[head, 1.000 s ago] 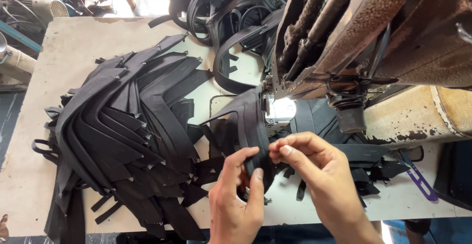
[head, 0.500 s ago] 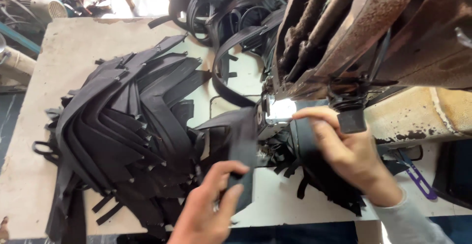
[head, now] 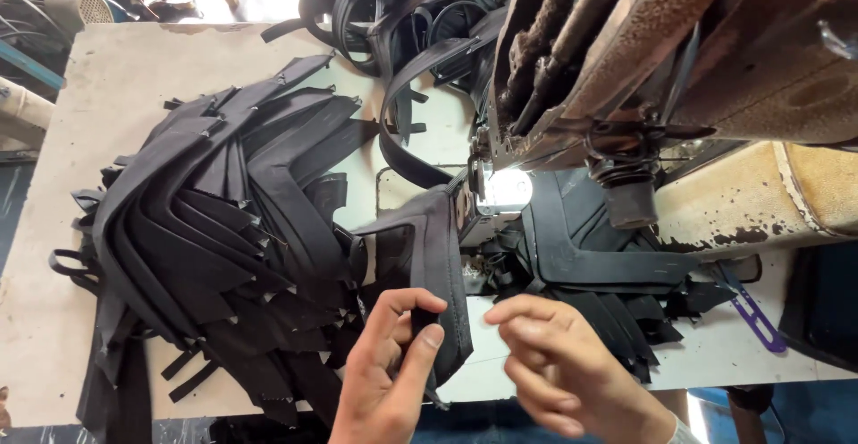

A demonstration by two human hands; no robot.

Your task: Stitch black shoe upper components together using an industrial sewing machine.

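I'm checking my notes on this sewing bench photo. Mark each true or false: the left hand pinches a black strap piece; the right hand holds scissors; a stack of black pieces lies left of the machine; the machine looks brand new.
1. The left hand pinches a black strap piece: true.
2. The right hand holds scissors: false, it is empty.
3. A stack of black pieces lies left of the sewing machine: true.
4. The machine looks brand new: false, it is rusty and worn.

Left hand [head: 389, 372] fingers pinched shut — right hand [head: 559, 368] loosely curled, empty.
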